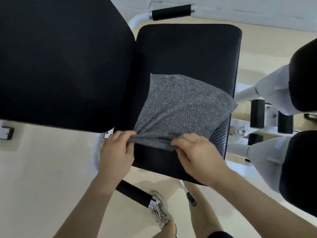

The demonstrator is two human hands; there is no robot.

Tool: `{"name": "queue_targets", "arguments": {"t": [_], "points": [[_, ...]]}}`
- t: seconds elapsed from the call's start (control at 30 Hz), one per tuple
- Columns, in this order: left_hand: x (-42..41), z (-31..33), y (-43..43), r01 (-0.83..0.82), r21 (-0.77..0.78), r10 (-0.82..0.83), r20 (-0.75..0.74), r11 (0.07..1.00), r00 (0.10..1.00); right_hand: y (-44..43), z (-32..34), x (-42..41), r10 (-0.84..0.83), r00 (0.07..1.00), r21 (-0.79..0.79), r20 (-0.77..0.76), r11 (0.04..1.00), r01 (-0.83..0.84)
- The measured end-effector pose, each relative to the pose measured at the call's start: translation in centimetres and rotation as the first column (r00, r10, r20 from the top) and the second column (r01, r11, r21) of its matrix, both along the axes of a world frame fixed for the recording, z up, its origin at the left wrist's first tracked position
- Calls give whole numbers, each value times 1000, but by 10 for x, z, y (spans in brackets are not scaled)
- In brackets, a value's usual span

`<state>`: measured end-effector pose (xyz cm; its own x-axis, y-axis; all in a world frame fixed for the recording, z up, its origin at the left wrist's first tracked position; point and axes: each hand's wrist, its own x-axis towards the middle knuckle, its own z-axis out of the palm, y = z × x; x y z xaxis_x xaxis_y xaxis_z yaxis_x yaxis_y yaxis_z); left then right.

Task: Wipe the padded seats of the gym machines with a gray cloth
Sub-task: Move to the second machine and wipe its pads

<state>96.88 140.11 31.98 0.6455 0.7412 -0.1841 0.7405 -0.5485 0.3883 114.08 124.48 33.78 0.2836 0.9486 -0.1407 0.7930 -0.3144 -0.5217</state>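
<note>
A gray cloth (pixel 181 107) lies spread on the black padded seat (pixel 188 52) of a gym machine. Its near edge is lifted and rolled between both hands. My left hand (pixel 116 152) pinches the near left corner of the cloth. My right hand (pixel 195 153) grips the near edge a little to the right. The far part of the cloth rests flat on the seat, and its right corner reaches the seat's right edge.
A large black backrest pad (pixel 60 62) fills the left. Black-gripped handles stand at the top (pixel 173 12) and near my leg (pixel 135 194). White frame tubes (pixel 247 91) and two black pads (pixel 303 76) sit on the right. My shoe (pixel 161 210) is on the pale floor.
</note>
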Motion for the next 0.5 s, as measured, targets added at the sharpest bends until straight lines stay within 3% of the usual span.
{"name": "queue_targets", "arguments": {"t": [0.1, 0.17, 0.3, 0.4, 0.5], "points": [[-5, 8, -4, 14, -227, 25, 166, 974, 986, -3, 17, 16, -252, 921, -10, -296, 965, 261], [-11, 14, -15, 88, -258, -42, 177, 962, 983, -11, 19, 20, -279, 908, -59, -313, 960, 274], [-31, 14, -20, 241, -112, -239, 28, 964, 971, -28, 25, 13, -54, 990, -219, -131, 976, 24], [-47, 14, -19, 326, -96, -329, -20, 940, 944, -45, 22, -1, 104, 993, -137, 62, 986, -95], [-61, 15, -20, 402, -184, -412, -20, 897, 911, -61, 23, -10, 104, 993, -110, 49, 989, -98]]}}
